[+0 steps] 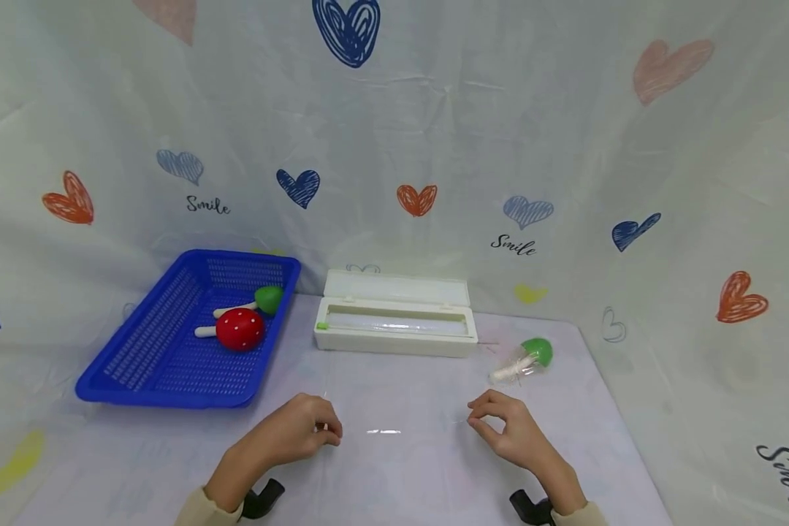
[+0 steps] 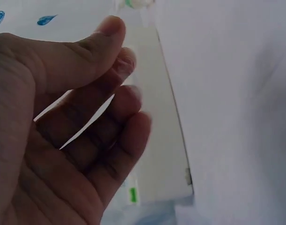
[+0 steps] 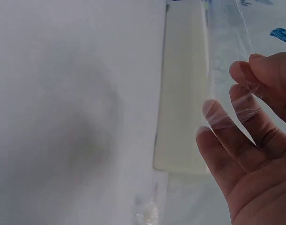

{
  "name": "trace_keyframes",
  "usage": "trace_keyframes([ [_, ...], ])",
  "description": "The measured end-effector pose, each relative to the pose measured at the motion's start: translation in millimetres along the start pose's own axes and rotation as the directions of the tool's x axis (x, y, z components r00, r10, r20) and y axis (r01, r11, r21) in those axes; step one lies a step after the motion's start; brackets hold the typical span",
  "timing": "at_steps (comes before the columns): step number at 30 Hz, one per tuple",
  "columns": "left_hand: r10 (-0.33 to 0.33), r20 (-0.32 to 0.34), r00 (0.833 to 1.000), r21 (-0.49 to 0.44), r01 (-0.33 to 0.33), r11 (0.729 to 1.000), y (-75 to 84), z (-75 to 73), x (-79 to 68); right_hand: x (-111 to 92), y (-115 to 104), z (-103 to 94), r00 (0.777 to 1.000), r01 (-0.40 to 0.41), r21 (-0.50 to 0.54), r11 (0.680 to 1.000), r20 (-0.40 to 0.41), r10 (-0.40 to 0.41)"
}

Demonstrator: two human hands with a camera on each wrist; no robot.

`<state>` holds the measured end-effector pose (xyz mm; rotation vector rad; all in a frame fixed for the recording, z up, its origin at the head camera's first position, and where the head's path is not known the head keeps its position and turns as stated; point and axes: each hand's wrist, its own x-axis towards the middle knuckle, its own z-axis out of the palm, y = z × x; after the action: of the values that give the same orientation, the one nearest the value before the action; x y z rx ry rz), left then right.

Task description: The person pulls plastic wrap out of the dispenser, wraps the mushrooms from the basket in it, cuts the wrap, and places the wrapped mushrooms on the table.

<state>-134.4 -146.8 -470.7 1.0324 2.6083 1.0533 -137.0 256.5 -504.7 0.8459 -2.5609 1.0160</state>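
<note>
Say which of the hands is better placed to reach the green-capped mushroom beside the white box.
Probably the right hand: it is close to the green-capped mushroom, while the left hand is much farther away. The right hand pinches clear film, though, which it may need to release first.

the head view is evenly lit; glare streaks the clear film (image 1: 383, 432); wrist views look dim, perhaps slightly unfocused.

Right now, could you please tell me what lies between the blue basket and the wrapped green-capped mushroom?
The white box, its lid raised, stands between the blue basket and the wrapped mushroom, as the head view shows.
</note>
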Motion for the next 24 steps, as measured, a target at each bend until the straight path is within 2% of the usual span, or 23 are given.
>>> trace_keyframes([
  [4, -0.053, 0.046, 0.998, -0.023, 0.054, 0.998, -7.6, 6.8, 0.5, -5.4, -1.8, 12.4, 0.998, -0.018, -0.071, 0.997, 0.057, 0.022],
  [8, -0.089, 0.052, 0.995, 0.057, 0.086, 0.995, -15.6, 19.3, 0.4, -9.0, 1.3, 18.8, 0.992, -0.031, -0.090, 0.995, 0.122, 0.042],
  [11, -0.124, 0.064, 0.990, 0.129, 0.115, 0.985, -20.5, 29.6, 1.7, -8.9, 7.5, 23.3, 0.978, -0.065, -0.044, 0.997, 0.196, 0.072],
  [14, -0.185, 0.069, 0.980, 0.170, 0.171, 0.970, -24.2, 36.6, 3.5, -7.2, 14.6, 29.4, 0.939, -0.166, 0.017, 0.986, 0.308, 0.153],
  [18, -0.294, 0.051, 0.955, 0.142, 0.284, 0.948, -29.4, 42.5, 2.9, -4.5, 22.4, 36.7, 0.871, -0.321, 0.064, 0.945, 0.411, 0.269],
  [21, -0.354, 0.014, 0.935, 0.079, 0.352, 0.933, -32.7, 46.4, 2.2, -4.7, 27.7, 37.6, 0.842, -0.406, 0.094, 0.909, 0.425, 0.332],
  [24, -0.421, -0.043, 0.906, 0.044, 0.422, 0.905, -34.8, 49.2, 2.8, -6.0, 29.9, 37.1, 0.816, -0.486, 0.106, 0.868, 0.411, 0.407],
])
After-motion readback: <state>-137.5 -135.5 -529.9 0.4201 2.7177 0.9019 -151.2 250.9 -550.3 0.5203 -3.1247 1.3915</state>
